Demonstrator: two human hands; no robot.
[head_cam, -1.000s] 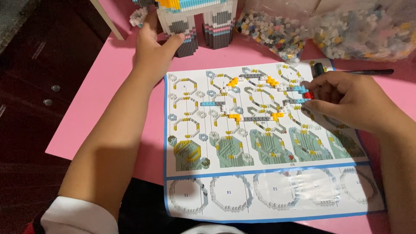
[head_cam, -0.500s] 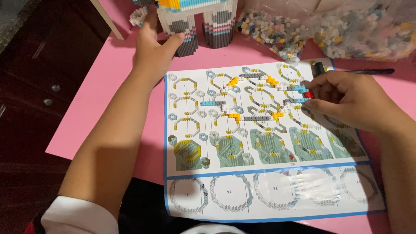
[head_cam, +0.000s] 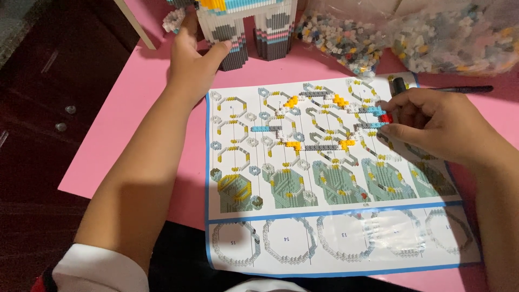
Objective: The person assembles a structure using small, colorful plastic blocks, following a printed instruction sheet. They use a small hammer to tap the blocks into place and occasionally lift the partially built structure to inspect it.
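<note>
Pink bench [head_cam: 135,113]: left hand [head_cam: 192,65] steadies light, fragile block model [head_cam: 243,27] by its leg; right hand [head_cam: 432,121] pinches tiny red block [head_cam: 385,118].

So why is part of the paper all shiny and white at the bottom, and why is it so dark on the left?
In the head view, overhead light bounces off the glossy instruction sheet, washing out some rings near its lower right edge; the left side beyond the pink table is unlit dark furniture; the left hand and right hand look sharp, not blurred.
</note>
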